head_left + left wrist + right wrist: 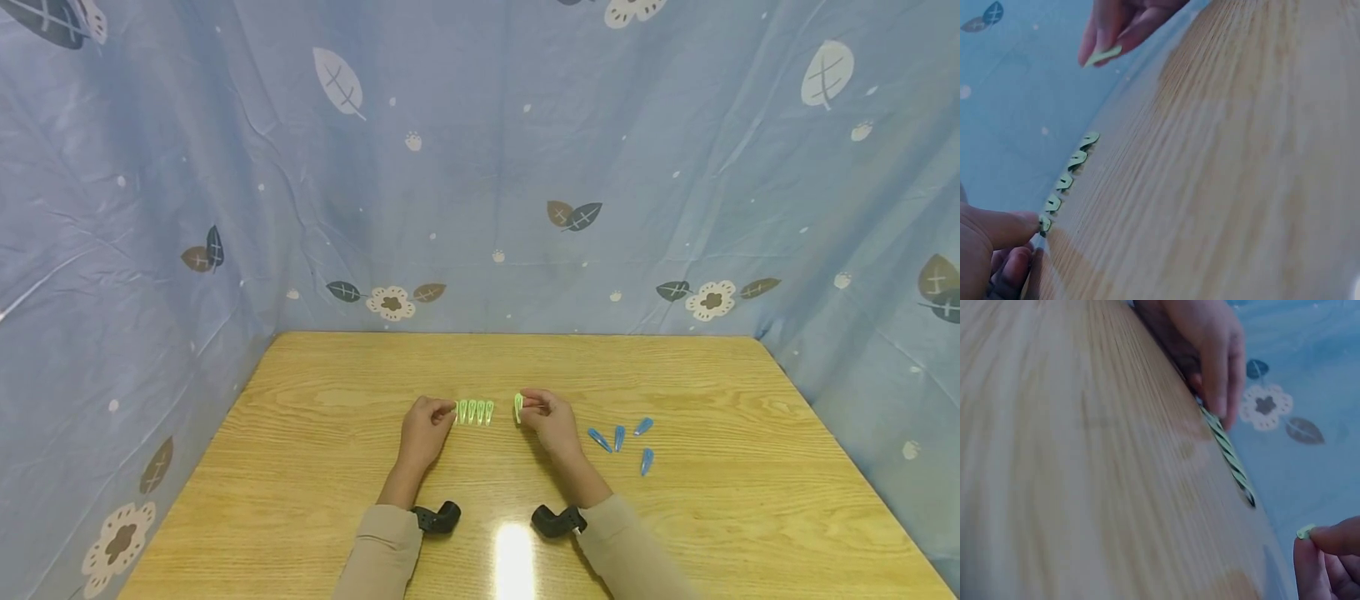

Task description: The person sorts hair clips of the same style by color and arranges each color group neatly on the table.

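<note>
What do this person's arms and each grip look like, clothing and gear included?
The left sleeve and right sleeve are plain beige. By each cuff sits a black, rounded device, left device and right device. The left grip and right grip are gloveless.

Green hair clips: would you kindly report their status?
Right hand pinching one green clip, raised off the table. Left hand touching the left-end clip in the row of five. Four blue clips off to the right, seemingly out of the way.
</note>
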`<action>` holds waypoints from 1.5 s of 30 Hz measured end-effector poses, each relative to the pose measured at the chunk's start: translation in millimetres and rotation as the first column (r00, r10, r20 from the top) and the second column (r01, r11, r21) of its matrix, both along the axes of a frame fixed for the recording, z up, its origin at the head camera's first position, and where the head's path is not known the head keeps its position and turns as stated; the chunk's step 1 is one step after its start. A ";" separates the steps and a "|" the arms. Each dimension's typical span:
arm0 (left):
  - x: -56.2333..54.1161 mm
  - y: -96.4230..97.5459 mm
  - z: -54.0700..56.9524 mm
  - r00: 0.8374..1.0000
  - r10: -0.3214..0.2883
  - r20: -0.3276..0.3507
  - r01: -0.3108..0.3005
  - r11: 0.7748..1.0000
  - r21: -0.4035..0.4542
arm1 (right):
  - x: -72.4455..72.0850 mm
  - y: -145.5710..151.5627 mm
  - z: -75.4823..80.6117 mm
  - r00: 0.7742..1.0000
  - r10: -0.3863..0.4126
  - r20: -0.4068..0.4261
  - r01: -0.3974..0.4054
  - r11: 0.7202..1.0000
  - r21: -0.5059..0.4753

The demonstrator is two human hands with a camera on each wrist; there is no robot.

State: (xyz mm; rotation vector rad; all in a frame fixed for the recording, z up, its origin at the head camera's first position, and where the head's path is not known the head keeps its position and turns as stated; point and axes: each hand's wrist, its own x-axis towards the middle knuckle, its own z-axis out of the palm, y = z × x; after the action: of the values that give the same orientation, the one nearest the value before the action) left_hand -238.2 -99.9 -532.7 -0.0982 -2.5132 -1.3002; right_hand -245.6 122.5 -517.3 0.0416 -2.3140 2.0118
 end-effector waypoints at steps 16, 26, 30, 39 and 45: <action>-2.0 -2.1 0.2 1.000 -0.002 0.012 0.002 1.000 0.008 | -7.9 -33.5 -0.6 0.998 -0.050 -0.036 0.056 0.980 0.191; -1.5 -1.8 0.1 1.000 -0.005 0.020 0.005 1.000 0.017 | -7.3 -38.9 13.9 1.000 -0.024 0.013 0.018 0.939 0.343; -0.8 -1.0 0.3 1.000 -0.003 0.000 0.003 1.000 0.012 | -9.1 -39.3 13.6 0.999 -0.018 0.032 0.005 0.931 0.364; 0.5 -0.3 -0.1 1.000 -0.006 0.001 0.006 1.000 0.008 | -7.8 -41.4 11.5 1.000 -0.003 -0.004 0.004 0.909 0.417; -0.2 0.5 0.2 1.000 -0.001 0.014 0.001 1.000 0.006 | -7.6 -41.9 10.5 1.000 0.003 -0.025 0.008 0.895 0.446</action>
State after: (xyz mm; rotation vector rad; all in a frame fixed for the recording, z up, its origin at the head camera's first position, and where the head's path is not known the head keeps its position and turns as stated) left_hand -238.4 -99.4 -532.5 -0.0898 -2.5206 -1.3138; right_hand -253.2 80.6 -506.8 0.0891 -2.7011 1.4224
